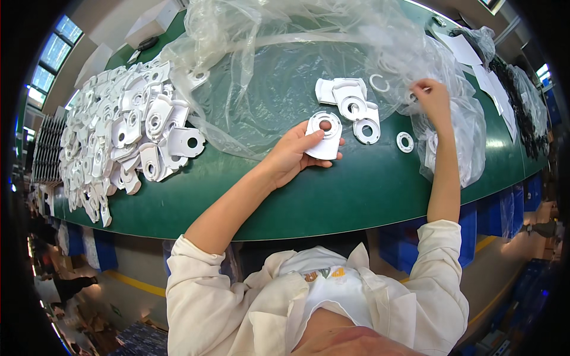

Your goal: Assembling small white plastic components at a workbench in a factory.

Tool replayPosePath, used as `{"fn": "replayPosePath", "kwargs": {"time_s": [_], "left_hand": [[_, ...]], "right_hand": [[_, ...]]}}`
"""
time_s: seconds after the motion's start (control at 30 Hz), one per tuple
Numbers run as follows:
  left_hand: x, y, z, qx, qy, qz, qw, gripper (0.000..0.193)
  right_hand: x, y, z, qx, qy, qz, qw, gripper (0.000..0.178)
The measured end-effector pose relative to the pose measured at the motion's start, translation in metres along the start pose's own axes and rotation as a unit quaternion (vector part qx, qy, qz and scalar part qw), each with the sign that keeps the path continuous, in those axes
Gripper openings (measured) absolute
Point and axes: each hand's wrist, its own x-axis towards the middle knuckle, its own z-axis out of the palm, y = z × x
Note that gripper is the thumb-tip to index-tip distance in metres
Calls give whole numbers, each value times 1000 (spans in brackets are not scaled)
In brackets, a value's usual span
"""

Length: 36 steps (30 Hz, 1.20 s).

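My left hand (297, 145) holds a white plastic part (324, 149) with a flat tab and a round, holed end, the thumb lying across it near the hole. Further right, the fingers of my right hand (433, 101) are pinched together over a clear plastic bag (466, 127) of white rings; whatever they hold is too small to make out. Between the hands lie several similar white parts (350, 95), grouped close together. A thin white ring (379, 83) rests beyond them, and a flat slotted ring (405, 142) lies nearer my right forearm.
A large heap of white plastic parts (127, 127) covers the left of the green table (285, 207). Clear plastic sheeting (267, 65) spreads over the far middle. Paper sheets (496, 92) and dark bundled items (525, 113) lie at the far right. Blue bins (404, 249) stand below the table edge.
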Motion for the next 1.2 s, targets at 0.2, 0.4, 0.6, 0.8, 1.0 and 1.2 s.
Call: {"fn": "replayPosePath", "kwargs": {"time_s": [0.2,0.4,0.6,0.8,1.0,1.2], "left_hand": [[2,-2,-1,12,-2,12,1000,39],[1,-1,-2,7,10,14,1000,45],[2,-1,-4,22,-9,25,999,48],[2,-1,-5,25,-21,20,999,50],[1,1,-3,27,-18,15,999,52],[2,0,-5,28,-30,12,999,51]], "right_hand": [[12,-16,-2,472,297,67,828,15],[-39,-110,25,357,78,-183,913,15],[-49,-123,36,298,-48,-387,871,23],[-45,-117,39,314,-104,-358,873,19],[-45,-116,39,317,-105,-372,866,18],[-44,-118,37,327,-132,-379,856,16]]}}
